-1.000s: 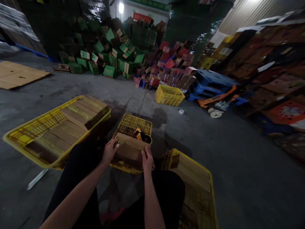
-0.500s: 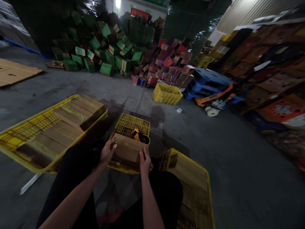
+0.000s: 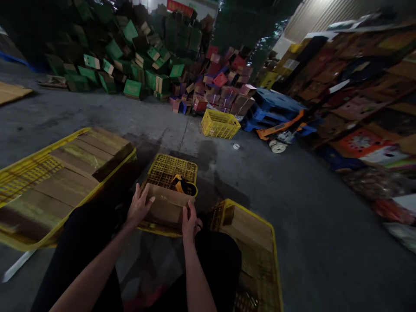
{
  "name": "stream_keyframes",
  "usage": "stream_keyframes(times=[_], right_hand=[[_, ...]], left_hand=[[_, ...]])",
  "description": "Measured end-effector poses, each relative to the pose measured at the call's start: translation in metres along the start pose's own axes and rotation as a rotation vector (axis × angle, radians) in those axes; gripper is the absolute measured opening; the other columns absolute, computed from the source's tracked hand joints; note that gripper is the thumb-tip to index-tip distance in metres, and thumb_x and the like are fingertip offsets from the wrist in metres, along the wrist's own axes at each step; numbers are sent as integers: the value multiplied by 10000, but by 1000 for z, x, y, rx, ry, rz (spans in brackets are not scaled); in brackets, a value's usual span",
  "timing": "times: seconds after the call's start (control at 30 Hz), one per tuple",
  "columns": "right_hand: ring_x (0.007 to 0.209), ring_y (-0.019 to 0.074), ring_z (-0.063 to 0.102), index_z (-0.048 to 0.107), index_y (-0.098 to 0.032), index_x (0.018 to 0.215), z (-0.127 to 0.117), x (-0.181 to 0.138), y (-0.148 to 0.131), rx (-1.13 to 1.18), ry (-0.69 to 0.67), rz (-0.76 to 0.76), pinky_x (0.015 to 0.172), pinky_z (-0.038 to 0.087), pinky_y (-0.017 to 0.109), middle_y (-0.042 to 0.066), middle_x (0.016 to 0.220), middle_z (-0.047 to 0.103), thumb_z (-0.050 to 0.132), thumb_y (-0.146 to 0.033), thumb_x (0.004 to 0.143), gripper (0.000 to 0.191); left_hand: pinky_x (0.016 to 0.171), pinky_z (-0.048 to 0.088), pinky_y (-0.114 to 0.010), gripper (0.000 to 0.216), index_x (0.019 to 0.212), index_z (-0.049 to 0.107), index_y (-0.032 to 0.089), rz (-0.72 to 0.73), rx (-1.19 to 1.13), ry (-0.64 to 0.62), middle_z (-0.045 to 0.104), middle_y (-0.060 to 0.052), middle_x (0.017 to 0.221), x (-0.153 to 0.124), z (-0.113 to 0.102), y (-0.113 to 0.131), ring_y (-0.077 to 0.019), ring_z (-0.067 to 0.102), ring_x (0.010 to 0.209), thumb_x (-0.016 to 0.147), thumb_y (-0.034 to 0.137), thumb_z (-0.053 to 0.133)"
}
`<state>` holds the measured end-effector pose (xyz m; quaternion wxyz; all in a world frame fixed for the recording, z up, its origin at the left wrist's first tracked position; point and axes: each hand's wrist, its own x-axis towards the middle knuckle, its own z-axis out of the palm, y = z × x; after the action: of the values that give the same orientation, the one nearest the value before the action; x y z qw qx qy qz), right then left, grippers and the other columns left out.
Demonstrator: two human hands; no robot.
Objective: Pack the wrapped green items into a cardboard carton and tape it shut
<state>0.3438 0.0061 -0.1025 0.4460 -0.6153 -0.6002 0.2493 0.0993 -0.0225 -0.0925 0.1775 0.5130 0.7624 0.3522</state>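
A closed brown cardboard box (image 3: 165, 211) with shiny tape along its top edge rests on a yellow plastic crate (image 3: 173, 164) between my knees. At the box's left end is my left hand (image 3: 139, 208), fingers spread and thumb over the edge. My right hand (image 3: 191, 222) grips the right end, thumb on the near face; its lower fingers are partly hidden. Just behind the box lies a tape dispenser (image 3: 184, 186), black and yellow-orange, on the crate's grid surface.
Left stands a long yellow crate (image 3: 125, 159) holding cardboard boxes; right, another yellow crate (image 3: 275, 255) with boxes. Ahead are a smaller yellow crate (image 3: 220, 124), a white roll (image 3: 236, 146), blue pallets (image 3: 276, 104), an orange pallet jack (image 3: 281, 125) and piled green cartons (image 3: 133, 88).
My left hand's fingers have loosened and spread at the box's left end. My right hand stays on the right end. The whole view has shifted, with things now further left.
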Motion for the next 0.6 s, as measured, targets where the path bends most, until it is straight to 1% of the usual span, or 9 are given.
stream_keyframes(times=[0.03, 0.1, 0.2, 0.27, 0.4, 0.6], right_hand=[[1232, 255, 635, 679, -155, 1279, 0, 0, 0, 1, 3, 0, 1071, 479, 374, 136, 1317, 690, 486, -530, 964, 527], [1248, 253, 621, 661, -159, 1301, -1, 0, -2, 12, -6, 15, 1077, 470, 372, 135, 1337, 676, 493, -521, 961, 524], [1283, 255, 591, 632, -166, 1333, -4, 0, -5, 57, -61, 67, 1088, 453, 380, 126, 1363, 660, 515, -548, 936, 563], [1291, 265, 585, 634, -168, 1329, -6, -1, -7, 79, -81, 96, 1092, 443, 387, 124, 1365, 660, 538, -569, 915, 585], [1297, 269, 581, 650, -183, 1319, -11, -8, -10, 98, -81, 111, 1109, 423, 386, 117, 1373, 659, 556, -560, 910, 564], [1275, 266, 595, 637, -176, 1308, -11, -13, -8, 115, -78, 89, 1111, 423, 406, 125, 1351, 666, 552, -557, 909, 558]], left_hand=[[1130, 417, -510, 662, 1529, 457, 216, -11, 28, -46, 240, -186, 1667, 2, -1, 1, -394, 355, 1486, 932, 463, 601], [1100, 456, -472, 645, 1508, 492, 228, -32, 52, -104, 352, -177, 1622, 5, -3, 2, -366, 419, 1456, 928, 485, 607], [1089, 472, -433, 631, 1484, 527, 231, -46, 64, -128, 540, -153, 1489, 8, -8, 2, -324, 524, 1379, 916, 488, 623], [1098, 466, -421, 624, 1455, 564, 230, -60, 43, -123, 599, -136, 1433, 7, -12, 0, -316, 554, 1349, 895, 491, 650], [1125, 444, -426, 585, 1391, 624, 251, -74, -51, -78, 600, -103, 1454, -3, -17, -6, -307, 561, 1342, 867, 503, 687], [1135, 427, -477, 590, 1394, 622, 217, -68, -131, -54, 551, -131, 1498, -17, -15, -13, -326, 527, 1371, 886, 516, 659]])
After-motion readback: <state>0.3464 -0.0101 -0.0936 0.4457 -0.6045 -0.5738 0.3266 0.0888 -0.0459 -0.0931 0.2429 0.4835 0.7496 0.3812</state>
